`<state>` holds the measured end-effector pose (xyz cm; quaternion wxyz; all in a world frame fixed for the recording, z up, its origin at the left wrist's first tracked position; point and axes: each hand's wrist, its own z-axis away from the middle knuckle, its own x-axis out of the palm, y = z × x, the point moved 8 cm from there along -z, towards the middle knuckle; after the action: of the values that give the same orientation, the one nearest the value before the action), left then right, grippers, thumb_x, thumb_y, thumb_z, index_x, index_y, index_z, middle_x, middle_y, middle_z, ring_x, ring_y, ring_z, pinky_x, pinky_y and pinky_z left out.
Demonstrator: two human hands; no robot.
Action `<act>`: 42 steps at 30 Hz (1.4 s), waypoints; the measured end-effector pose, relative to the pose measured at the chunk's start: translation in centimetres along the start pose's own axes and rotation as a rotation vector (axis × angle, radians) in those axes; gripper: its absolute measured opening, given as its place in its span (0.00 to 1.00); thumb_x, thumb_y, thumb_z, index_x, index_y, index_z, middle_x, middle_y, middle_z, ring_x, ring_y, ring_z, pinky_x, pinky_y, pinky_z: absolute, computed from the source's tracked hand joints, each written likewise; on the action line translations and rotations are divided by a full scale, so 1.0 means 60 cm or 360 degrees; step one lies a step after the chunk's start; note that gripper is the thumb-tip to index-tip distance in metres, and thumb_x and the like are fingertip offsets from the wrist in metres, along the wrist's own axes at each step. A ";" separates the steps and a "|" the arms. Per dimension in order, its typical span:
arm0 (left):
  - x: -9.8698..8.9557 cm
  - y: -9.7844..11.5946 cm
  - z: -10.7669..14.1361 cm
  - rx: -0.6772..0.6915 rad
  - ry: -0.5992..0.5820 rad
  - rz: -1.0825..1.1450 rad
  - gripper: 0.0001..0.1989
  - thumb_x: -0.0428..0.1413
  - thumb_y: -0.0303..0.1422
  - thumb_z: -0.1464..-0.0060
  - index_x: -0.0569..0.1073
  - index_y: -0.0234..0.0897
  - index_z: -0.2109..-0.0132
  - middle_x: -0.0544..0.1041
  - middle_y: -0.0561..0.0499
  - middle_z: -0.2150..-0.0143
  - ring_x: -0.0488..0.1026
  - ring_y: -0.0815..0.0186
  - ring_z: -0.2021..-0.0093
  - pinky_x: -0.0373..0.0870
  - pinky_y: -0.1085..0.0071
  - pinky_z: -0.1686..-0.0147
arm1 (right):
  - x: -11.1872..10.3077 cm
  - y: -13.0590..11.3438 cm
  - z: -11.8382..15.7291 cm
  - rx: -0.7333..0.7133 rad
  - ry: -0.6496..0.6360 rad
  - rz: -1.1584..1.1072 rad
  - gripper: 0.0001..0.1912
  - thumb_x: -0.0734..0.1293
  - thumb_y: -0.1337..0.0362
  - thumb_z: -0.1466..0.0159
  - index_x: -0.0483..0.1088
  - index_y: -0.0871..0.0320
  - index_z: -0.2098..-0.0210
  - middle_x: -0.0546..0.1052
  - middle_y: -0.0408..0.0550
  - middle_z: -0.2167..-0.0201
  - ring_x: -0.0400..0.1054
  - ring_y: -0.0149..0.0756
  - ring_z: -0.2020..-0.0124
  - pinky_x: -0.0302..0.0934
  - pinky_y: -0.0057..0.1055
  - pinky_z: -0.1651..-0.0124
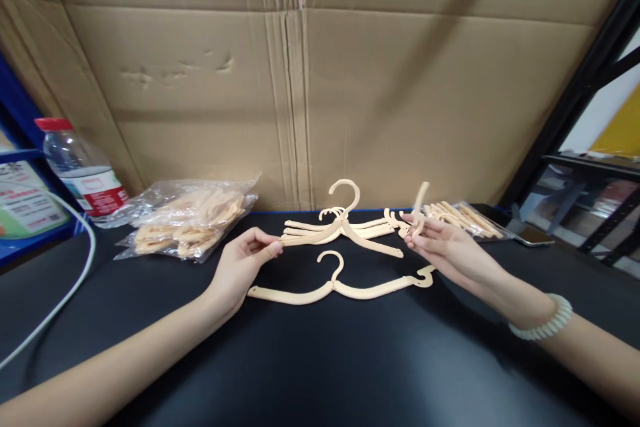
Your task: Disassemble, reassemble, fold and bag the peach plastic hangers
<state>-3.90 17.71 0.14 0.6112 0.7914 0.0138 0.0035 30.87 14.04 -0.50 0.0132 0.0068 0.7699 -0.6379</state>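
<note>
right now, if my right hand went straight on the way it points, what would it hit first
Probably the small hooked pieces just past your right hand, though its height is unclear and it might pass over them.

Black table [310, 360]: one pale hanger [295, 297] lying nearest, an S-shaped hook [424, 276] at its right end; several hangers [373, 232] grouped behind. Left side: clear bag of pale parts [190, 220], red-capped bottle [90, 180], white cable [93, 247]. Right side: clear packet of pale pieces [467, 218].

Creased brown cardboard [200, 80] stands behind a black tabletop [320, 367].
</note>
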 end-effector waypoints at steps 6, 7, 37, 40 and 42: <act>0.002 0.000 -0.001 -0.0028 -0.0002 0.0052 0.13 0.67 0.33 0.65 0.70 0.35 0.74 0.77 0.54 0.74 0.71 0.69 0.71 0.67 0.72 0.67 | 0.003 0.004 0.003 0.0103 0.0084 -0.0260 0.13 0.77 0.61 0.50 0.71 0.56 0.70 0.76 0.45 0.65 0.73 0.38 0.56 0.67 0.36 0.46; 0.002 0.000 0.000 -0.0034 -0.0001 0.0068 0.13 0.67 0.33 0.65 0.70 0.35 0.74 0.78 0.54 0.73 0.71 0.70 0.71 0.67 0.73 0.67 | 0.002 0.006 0.003 0.0117 0.0091 -0.0282 0.14 0.78 0.61 0.51 0.71 0.56 0.71 0.76 0.44 0.67 0.73 0.37 0.58 0.68 0.35 0.48; 0.002 -0.002 -0.003 0.0044 -0.0041 0.0233 0.13 0.68 0.29 0.63 0.69 0.36 0.74 0.80 0.53 0.69 0.72 0.69 0.67 0.66 0.74 0.64 | 0.038 0.033 0.021 0.0622 -0.0302 -0.0440 0.12 0.76 0.62 0.46 0.70 0.61 0.73 0.77 0.48 0.72 0.77 0.34 0.65 0.72 0.23 0.59; 0.002 -0.002 -0.002 0.0061 -0.0056 0.0213 0.12 0.67 0.29 0.62 0.69 0.36 0.74 0.80 0.53 0.69 0.73 0.69 0.67 0.66 0.74 0.64 | 0.039 0.023 0.022 0.0540 -0.0260 -0.0393 0.14 0.78 0.61 0.49 0.70 0.61 0.74 0.77 0.45 0.73 0.76 0.32 0.67 0.72 0.22 0.60; 0.003 -0.001 -0.002 0.0067 -0.0063 0.0196 0.12 0.67 0.30 0.62 0.69 0.36 0.74 0.80 0.53 0.68 0.73 0.69 0.66 0.66 0.73 0.63 | 0.039 0.017 0.022 0.0471 -0.0216 -0.0353 0.16 0.78 0.59 0.51 0.69 0.60 0.75 0.77 0.44 0.74 0.76 0.31 0.69 0.71 0.23 0.62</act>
<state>-3.75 17.83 0.12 0.5932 0.8033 -0.0469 0.0250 28.55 12.91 -1.83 -0.0064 -0.1191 0.6611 -0.7408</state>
